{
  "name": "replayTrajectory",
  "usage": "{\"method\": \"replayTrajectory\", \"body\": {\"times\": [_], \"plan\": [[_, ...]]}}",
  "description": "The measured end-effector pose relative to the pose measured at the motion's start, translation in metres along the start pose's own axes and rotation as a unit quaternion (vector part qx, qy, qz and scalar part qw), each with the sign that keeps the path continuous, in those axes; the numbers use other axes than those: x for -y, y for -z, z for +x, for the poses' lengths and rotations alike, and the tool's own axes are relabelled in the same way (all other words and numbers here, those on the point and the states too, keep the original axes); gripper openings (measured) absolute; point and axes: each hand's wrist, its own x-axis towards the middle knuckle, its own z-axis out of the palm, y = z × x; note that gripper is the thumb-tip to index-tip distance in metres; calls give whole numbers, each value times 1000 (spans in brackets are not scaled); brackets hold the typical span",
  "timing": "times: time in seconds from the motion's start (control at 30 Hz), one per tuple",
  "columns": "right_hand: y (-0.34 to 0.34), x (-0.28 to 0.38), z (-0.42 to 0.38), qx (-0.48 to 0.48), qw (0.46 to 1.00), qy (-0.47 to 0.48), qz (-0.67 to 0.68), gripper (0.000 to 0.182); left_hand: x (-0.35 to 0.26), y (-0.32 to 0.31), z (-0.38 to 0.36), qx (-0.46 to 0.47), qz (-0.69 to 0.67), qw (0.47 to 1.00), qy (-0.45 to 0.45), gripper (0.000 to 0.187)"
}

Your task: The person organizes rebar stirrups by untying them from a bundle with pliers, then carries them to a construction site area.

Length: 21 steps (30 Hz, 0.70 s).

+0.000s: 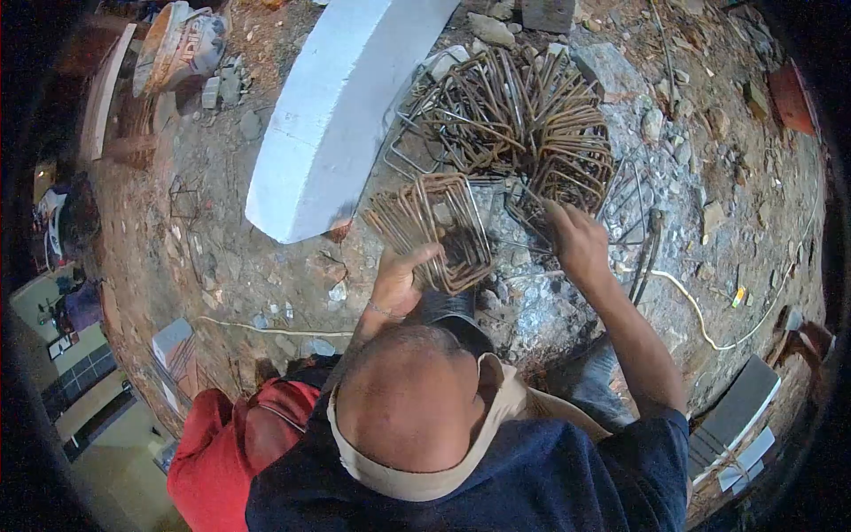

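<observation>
My left hand is closed around a bundle of rusty rectangular rebar stirrups, with the thumb laid along the bent rods. The stirrups stand side by side like a stack of frames. My right hand is at the lower right edge of a large heap of similar stirrups. Its fingers are curled round the rod of a stirrup there; the fingertips are partly hidden. A few loose stirrups lean out from the heap's left side.
A long white board lies left of the heap. Stones and rubble surround it, with a bucket at the upper left. A pale cable crosses the ground at right. Beside me at left shows a red garment. Grey blocks lie at lower right.
</observation>
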Motion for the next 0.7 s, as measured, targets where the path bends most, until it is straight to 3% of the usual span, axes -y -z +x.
{"method": "replayTrajectory", "body": {"times": [0.07,0.1,0.23,0.27,0.33,0.43,0.47,0.5,0.57,0.7], "plan": [[17,15,-4,-82,958,-126,243,23,-1,4,-2,13,-20,1000,3,30],[31,24,0,-65,909,-245,330,24,-3,6,-4,10,-17,1000,5,30],[33,38,2,-61,875,-262,403,23,2,13,4,-7,-5,1000,-21,29],[23,43,1,-66,842,-283,455,23,1,9,3,-1,-7,1000,-29,30],[26,57,5,-127,876,-254,389,20,-3,7,2,3,-8,999,-38,31],[22,80,15,-143,883,-225,386,16,-4,-3,-2,6,-2,1000,-30,37],[19,89,15,-84,882,-231,403,18,-2,-6,-1,12,-3,1000,-29,37],[-9,97,12,-135,870,-150,449,23,1,-8,0,20,14,999,-32,36],[-21,121,24,-156,906,-112,378,28,1,-13,-1,29,34,998,-50,34],[-28,150,29,-143,866,-170,448,23,-1,-1,-6,1,60,998,-34,34]]}}
